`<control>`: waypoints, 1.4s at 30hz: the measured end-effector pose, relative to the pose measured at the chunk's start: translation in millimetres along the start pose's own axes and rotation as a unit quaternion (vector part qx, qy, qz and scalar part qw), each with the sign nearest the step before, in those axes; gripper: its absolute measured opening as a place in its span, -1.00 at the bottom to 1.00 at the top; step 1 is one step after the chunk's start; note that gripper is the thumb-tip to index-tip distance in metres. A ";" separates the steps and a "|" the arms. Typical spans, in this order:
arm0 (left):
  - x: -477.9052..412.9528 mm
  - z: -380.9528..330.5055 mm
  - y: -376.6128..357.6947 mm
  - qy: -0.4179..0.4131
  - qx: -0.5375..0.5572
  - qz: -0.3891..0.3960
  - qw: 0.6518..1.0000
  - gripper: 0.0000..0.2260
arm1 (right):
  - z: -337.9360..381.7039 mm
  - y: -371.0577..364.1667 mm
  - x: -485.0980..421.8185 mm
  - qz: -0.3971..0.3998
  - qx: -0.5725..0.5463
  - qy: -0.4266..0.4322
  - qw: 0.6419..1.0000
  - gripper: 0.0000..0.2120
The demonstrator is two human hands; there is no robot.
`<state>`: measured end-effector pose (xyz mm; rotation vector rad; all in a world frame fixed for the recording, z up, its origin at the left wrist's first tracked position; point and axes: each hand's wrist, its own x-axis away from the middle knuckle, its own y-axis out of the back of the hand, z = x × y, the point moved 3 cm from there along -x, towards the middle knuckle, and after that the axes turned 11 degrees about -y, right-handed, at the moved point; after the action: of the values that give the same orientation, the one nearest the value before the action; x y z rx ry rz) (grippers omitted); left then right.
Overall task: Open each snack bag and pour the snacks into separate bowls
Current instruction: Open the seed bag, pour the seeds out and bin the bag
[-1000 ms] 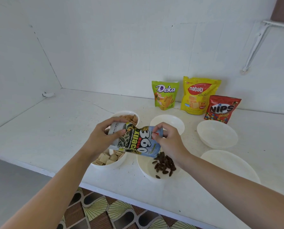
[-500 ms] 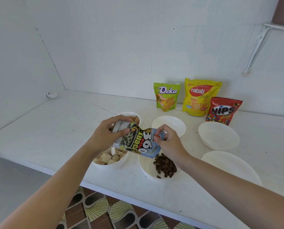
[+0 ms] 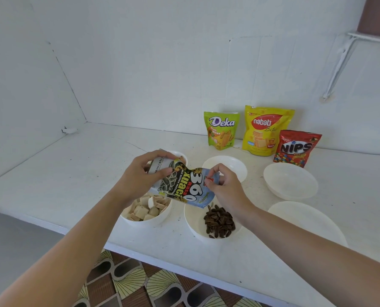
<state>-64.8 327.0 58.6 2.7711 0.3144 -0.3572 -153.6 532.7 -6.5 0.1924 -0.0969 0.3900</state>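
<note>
- Seed bag: a glossy, crinkled foil pouch printed pale blue, black and yellow. It is held in the air above the near bowls. Its long axis runs from far left to near right, and the near-right end tips down over the seed bowl.
- Left hand: fingers and thumb curl round the raised, silvery far-left end of the pouch.
- Right hand: thumb and forefinger pinch the lower, near-right end; the other fingers are loosely bent.
- Seed bowl: round, smooth and white, holding a heap of dark, striped, pointed sunflower seeds.
- Wafer bowl: the same white shape, just to the left, filled with pale, square wafer pieces.
- Three shallow white empty bowls stand to the right and beyond.
- A green Deka bag, a yellow nabati bag and a red NIPS bag stand upright by the far wall.
- The counter is matt white and speckled.
</note>
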 end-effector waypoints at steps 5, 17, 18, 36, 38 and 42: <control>-4.3 -8.2 -2.1 -0.009 -0.019 0.011 1.000 -0.82 | -0.9 1.0 1.6 0.001 -0.018 -0.008 1.000 -0.82; -6.7 -14.3 -6.4 -0.012 -0.012 0.004 1.000 -0.81 | 4.8 8.1 1.0 -0.005 -0.053 -0.005 0.999 -0.82; -6.9 -14.8 -6.0 -0.012 -0.005 -0.002 1.000 -0.80 | 8.0 9.2 1.3 -0.004 -0.059 0.001 0.998 -0.83; -5.9 -14.3 -6.7 -0.003 -0.019 -0.005 1.000 -0.81 | 6.1 6.5 5.7 0.027 -0.042 -0.032 0.998 -0.83; -5.8 -12.7 -8.1 -0.002 -0.025 -0.002 1.000 -0.82 | 5.4 7.1 5.7 0.025 -0.035 -0.039 0.998 -0.82; -7.4 -14.0 -9.3 -0.010 -0.037 0.001 0.999 -0.83 | 4.3 7.0 4.8 0.020 -0.020 -0.043 0.999 -0.81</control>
<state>-71.2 339.1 70.8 2.6947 0.3127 -0.3644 -152.2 540.0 -0.5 0.1678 -0.1930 0.4198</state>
